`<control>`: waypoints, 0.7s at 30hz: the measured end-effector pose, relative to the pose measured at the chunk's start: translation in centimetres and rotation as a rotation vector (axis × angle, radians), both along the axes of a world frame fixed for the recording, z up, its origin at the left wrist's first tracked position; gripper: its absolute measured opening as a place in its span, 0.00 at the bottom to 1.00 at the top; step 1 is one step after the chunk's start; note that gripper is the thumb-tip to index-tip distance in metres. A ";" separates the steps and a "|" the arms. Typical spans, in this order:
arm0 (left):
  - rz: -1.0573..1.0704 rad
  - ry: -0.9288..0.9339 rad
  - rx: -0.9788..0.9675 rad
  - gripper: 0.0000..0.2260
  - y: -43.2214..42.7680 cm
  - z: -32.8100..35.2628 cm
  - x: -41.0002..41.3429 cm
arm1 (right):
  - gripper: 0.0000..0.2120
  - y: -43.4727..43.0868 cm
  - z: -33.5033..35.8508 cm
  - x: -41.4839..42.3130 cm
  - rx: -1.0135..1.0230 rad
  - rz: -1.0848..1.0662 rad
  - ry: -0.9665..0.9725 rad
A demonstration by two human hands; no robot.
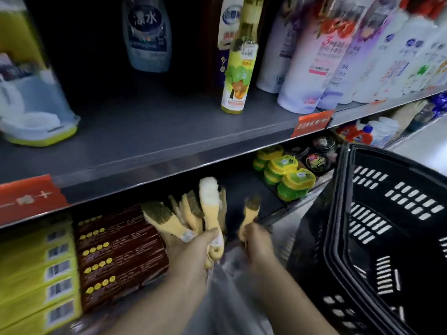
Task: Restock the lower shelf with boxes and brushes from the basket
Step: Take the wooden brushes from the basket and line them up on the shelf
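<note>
yellow wooden brushes (193,213) with dark and pale bristles stand in a bundle at the front of the lower shelf (244,197), and the left hand (193,250) grips their handles together, fingers curled round them. the bristle heads fan out and point up toward the underside of the upper shelf (157,146). just to the right, the right hand (256,240) pinches the handle of a single brush (251,209), which is held upright and apart from the bundle. under both hands there is a clear plastic bag (232,286), blurred.

on the left of the lower shelf lie dark red boxes (121,257) in a stack, and further left a stack of yellow boxes (38,279); both touch each other side by side. on the right of this shelf are green and yellow round tubs (285,175), and black lidded jars (316,160) behind them.

the black plastic basket (387,226) is near on the right, tilted, with slotted walls.

on the upper shelf stand a yellow-green spray bottle (235,76), white and purple refill pouches (338,56) on the right, a blue bottle (147,35) far back, and a white and lime container (31,105) on the left.
</note>
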State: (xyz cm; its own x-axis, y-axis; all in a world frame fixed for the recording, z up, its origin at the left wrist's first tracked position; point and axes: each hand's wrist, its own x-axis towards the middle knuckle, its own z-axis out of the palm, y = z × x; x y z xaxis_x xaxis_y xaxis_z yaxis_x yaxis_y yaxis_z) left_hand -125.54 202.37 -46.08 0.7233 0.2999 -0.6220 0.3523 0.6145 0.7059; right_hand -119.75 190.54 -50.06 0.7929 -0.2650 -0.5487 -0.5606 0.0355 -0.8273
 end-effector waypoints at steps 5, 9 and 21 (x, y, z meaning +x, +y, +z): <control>-0.024 -0.147 0.099 0.27 1.3 -3.5 0.8 | 0.16 -1.4 -5.2 4.7 -0.259 0.244 -0.092; -0.046 -0.182 0.142 0.24 2.2 -5.0 0.8 | 0.11 -2.2 -7.9 6.6 -0.373 0.400 -0.144; -0.085 -0.109 0.132 0.17 0.1 -5.5 1.2 | 0.12 -1.9 -6.0 6.2 -0.931 0.630 -0.202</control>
State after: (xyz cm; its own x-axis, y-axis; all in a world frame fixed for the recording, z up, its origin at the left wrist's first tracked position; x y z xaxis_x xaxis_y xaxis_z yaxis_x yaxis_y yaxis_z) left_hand -124.37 202.44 -51.62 0.8102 0.3086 -0.4983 0.3162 0.4857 0.8149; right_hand -113.57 188.61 -56.06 0.9806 -0.0258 -0.1946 -0.1148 -0.8795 -0.4618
